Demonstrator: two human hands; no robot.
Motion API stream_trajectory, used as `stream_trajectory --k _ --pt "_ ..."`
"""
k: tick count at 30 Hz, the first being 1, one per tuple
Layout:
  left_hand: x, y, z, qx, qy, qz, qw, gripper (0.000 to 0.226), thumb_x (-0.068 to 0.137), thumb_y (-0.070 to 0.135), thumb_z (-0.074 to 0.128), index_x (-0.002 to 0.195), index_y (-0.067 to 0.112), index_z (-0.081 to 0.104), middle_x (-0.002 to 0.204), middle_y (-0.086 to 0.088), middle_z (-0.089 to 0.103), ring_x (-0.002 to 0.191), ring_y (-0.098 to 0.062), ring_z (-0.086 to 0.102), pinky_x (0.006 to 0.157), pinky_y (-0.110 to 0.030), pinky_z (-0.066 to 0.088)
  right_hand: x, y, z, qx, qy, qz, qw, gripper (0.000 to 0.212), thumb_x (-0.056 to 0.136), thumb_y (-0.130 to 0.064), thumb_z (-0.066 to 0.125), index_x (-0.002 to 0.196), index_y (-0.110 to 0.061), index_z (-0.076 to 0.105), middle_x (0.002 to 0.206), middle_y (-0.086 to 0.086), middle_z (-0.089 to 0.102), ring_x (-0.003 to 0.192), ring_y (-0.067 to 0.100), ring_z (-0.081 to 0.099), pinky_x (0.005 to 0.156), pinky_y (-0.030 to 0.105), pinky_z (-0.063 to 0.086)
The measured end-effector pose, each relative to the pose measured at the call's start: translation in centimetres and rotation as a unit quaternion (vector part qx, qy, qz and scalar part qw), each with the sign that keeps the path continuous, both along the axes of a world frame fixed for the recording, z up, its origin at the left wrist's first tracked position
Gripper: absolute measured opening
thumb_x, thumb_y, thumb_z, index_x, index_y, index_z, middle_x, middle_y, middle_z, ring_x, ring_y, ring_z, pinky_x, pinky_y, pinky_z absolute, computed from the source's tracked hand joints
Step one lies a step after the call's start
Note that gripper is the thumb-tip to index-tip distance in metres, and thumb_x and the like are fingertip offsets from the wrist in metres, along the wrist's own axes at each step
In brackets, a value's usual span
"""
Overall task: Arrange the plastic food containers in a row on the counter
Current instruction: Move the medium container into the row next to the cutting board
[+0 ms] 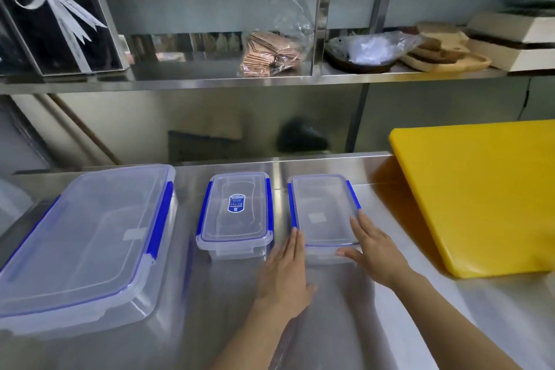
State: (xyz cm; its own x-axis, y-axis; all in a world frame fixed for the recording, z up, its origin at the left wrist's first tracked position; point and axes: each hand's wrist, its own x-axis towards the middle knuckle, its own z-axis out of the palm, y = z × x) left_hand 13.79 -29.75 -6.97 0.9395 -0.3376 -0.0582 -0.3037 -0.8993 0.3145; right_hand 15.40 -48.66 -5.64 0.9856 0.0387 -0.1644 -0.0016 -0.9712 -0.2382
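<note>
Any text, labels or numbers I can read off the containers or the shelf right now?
Nothing is legible.
Blue sticker on the middle container's lid: printed lines, too small and blurred to read.
Pale square patch on the right container: no readable print.
Pale patch on the large container: no readable print.
Ribbon on the shelf's dark box: faint print, unreadable.

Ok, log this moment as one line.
step: aligning right container | left hand: flat on its left side | right hand: on its near right corner | large container, middle container: in row
</note>
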Motion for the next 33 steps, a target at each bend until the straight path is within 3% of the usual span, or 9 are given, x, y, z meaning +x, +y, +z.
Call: stream_trajectory --k 5,8,11,17,19,24,27,29,33 --pt "2.9 -0.5 -0.5 -0.054 0.047 0.024 0.997 0.095 0.086 0.049 0.055 0.150 0.019 -0.008 0.160 0.006 -0.011 0.148 -0.020 0.002 0.118 -0.034 0.011 2.4 -0.1 -0.5 0.007 -0.022 -0.008 1.000 0.094 0.072 -0.068 0.019 0.147 -0.017 -0.003 0.159 0.004 -0.001 0.146 0.022 0.005 0.117 0.035 0.014" --pt "3.2 -1.1 -0.5 -0.083 0.057 0.038 0.994 0.095 0.084 0.051 0.057 0.150 0.022 -0.005 0.160 0.009 -0.010 0.148 -0.021 0.000 0.118 -0.038 0.013 2.4 -0.6 -1.1 0.000 -0.032 -0.004 0.999 0.115 0.055 -0.087 -0.011 0.147 -0.019 -0.003 0.159 0.003 0.000 0.146 0.020 0.005 0.117 0.035 0.015" --pt "3.1 -2.2 -0.4 -0.096 0.070 0.040 0.992 0.097 0.083 0.053 0.057 0.150 0.024 -0.006 0.159 0.010 -0.012 0.148 -0.021 -0.003 0.117 -0.039 0.014 2.8 -2.3 -1.3 -0.041 -0.031 0.013 0.999 0.135 0.036 -0.085 -0.031 0.147 -0.015 -0.001 0.159 0.005 0.000 0.146 0.021 0.003 0.118 0.034 0.011" --pt "3.4 -7.0 0.2 -0.103 0.087 0.002 0.991 0.095 0.083 0.054 0.057 0.150 0.024 -0.004 0.160 0.009 -0.009 0.148 -0.022 -0.004 0.118 -0.037 0.014 1.9 -7.4 -1.1 -0.070 -0.026 -0.003 0.997 0.128 0.045 -0.083 -0.029 0.147 -0.009 -0.003 0.159 0.009 -0.005 0.146 0.021 -0.005 0.113 0.027 -0.004" --pt "3.8 -9.0 0.6 -0.096 0.086 -0.019 0.991 0.093 0.085 0.050 0.057 0.150 0.020 -0.002 0.161 0.006 -0.008 0.148 -0.021 -0.002 0.118 -0.033 0.010 1.5 -9.1 -0.5 -0.075 -0.017 -0.020 0.997 0.122 0.052 -0.082 -0.024 0.146 -0.008 -0.003 0.159 0.009 -0.006 0.146 0.020 -0.005 0.114 0.026 -0.002" --pt "3.4 -12.7 1.2 -0.095 0.086 -0.045 0.991 0.092 0.087 0.046 0.056 0.150 0.015 -0.004 0.161 -0.002 -0.009 0.148 -0.020 -0.001 0.118 -0.030 0.004 0.9 -12.5 -0.1 -0.097 -0.007 -0.040 0.994 0.139 0.035 -0.082 -0.036 0.147 -0.009 0.000 0.159 0.007 -0.003 0.146 0.020 -0.001 0.117 0.030 0.012" --pt "4.2 -11.7 2.3 -0.064 0.109 -0.051 0.991 0.091 0.087 0.047 0.055 0.150 0.016 -0.004 0.161 -0.001 -0.009 0.148 -0.019 -0.003 0.118 -0.030 0.001 1.8 -11.6 0.2 -0.084 0.001 -0.057 0.995 0.137 0.036 -0.082 -0.035 0.147 -0.009 -0.002 0.159 0.006 -0.005 0.146 0.019 -0.001 0.117 0.029 0.011" --pt "6.4 -1.6 3.5 -0.058 0.037 0.009 0.998 0.090 0.087 0.049 0.054 0.150 0.016 0.000 0.161 -0.001 -0.007 0.147 -0.016 -0.006 0.117 -0.030 -0.006 6.4 -3.0 1.7 -0.094 -0.040 0.068 0.993 0.136 0.036 -0.081 -0.036 0.147 -0.010 -0.003 0.159 0.007 -0.006 0.146 0.019 -0.001 0.117 0.031 0.005" --pt "6.8 2.0 3.3 -0.097 -0.019 0.019 0.995 0.077 0.089 0.053 0.046 0.150 0.026 0.007 0.158 0.011 -0.007 0.143 -0.009 -0.016 0.113 -0.029 -0.010 6.1 -3.6 2.3 -0.119 -0.026 0.013 0.993 0.126 0.046 -0.087 -0.023 0.148 -0.016 0.001 0.159 0.008 -0.004 0.146 0.021 -0.002 0.118 0.040 0.002"
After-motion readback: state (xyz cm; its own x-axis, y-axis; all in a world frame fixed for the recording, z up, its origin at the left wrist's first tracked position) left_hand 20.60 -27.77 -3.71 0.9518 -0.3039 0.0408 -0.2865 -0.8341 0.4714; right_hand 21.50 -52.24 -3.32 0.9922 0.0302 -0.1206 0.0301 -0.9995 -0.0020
